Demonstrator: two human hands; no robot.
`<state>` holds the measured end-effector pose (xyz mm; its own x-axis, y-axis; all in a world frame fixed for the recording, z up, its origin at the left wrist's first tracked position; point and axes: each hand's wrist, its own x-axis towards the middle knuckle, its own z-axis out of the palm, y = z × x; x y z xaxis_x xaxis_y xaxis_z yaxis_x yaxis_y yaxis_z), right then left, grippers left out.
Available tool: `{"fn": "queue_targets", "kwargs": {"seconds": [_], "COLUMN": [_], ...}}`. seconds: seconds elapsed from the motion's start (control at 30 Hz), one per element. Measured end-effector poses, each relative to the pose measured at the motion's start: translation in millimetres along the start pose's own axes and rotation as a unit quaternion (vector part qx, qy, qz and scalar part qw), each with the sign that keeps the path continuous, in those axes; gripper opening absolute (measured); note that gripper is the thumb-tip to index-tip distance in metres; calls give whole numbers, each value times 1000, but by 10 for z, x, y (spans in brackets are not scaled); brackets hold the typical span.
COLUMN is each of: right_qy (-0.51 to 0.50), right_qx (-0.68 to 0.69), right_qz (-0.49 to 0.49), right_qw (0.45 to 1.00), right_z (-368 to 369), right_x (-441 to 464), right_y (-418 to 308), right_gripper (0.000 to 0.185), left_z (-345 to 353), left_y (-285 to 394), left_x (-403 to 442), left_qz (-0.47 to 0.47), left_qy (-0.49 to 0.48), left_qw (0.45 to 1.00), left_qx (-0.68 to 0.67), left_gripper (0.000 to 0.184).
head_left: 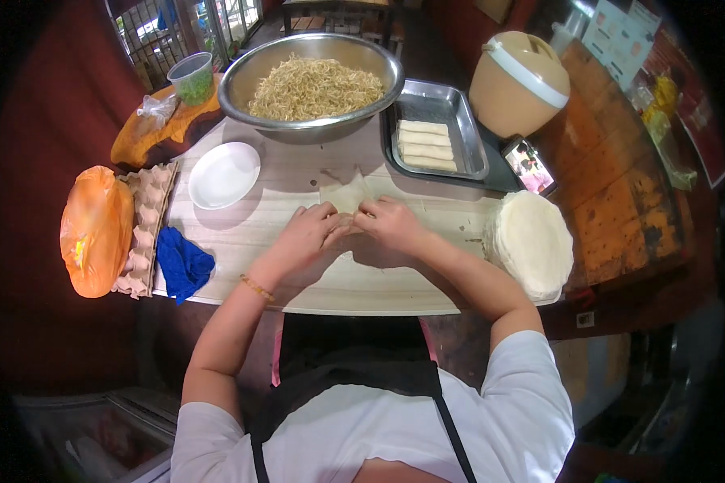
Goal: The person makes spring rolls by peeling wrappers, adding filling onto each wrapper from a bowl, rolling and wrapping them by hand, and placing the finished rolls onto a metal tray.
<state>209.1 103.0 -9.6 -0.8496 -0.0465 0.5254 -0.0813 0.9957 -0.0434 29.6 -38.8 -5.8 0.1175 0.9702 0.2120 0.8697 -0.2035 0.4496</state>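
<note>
Two hands, head view: your left hand [308,233] and right hand [393,227] both pinch the near end of the thin wrapper [348,194], mid-table [395,299], its loose end flaring toward 12 o'clock. Looks like a rolling step: press evenly with both sides, keep it snug, don't tear the sheet; match the pale rolls [425,145] in the tray [451,103] at 1 o'clock. Can't make out: any filling, covered by your grip; thumb placement; what's inside the orange bag [97,233] at 9 o'clock.
</note>
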Motion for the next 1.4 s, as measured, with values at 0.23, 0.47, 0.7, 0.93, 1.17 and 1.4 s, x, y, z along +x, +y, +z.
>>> {"fn": "queue_targets", "kwargs": {"seconds": [0.23, 0.47, 0.7, 0.93, 1.17, 1.4], "right_qy": [37, -14, -108, -112, -127, 8], "right_qx": [114, 199, 159, 137, 132, 67], "right_qz": [115, 134, 172, 170, 179, 162], "right_qw": [986, 971, 966, 969, 967, 985], "right_z": [157, 255, 278, 334, 251, 254], "right_x": [62, 150, 152, 129, 166, 139], "right_y": [185, 413, 463, 489, 454, 312], "right_gripper": [11, 19, 18, 16, 17, 18], "left_z": [56, 160, 52, 97, 430, 416], "left_y": [-129, -352, -286, 172, 448, 459], "left_x": [216, 316, 404, 248, 48, 66], "left_qz": [-75, -105, -178, 53, 7, -29], "left_qy": [25, 47, 2, 170, 173, 162], "left_qw": [993, 978, 965, 965, 952, 970], "left_qx": [-83, -175, -194, 194, 251, 178], "left_gripper": [31, 36, 29, 28, 45, 52]}}
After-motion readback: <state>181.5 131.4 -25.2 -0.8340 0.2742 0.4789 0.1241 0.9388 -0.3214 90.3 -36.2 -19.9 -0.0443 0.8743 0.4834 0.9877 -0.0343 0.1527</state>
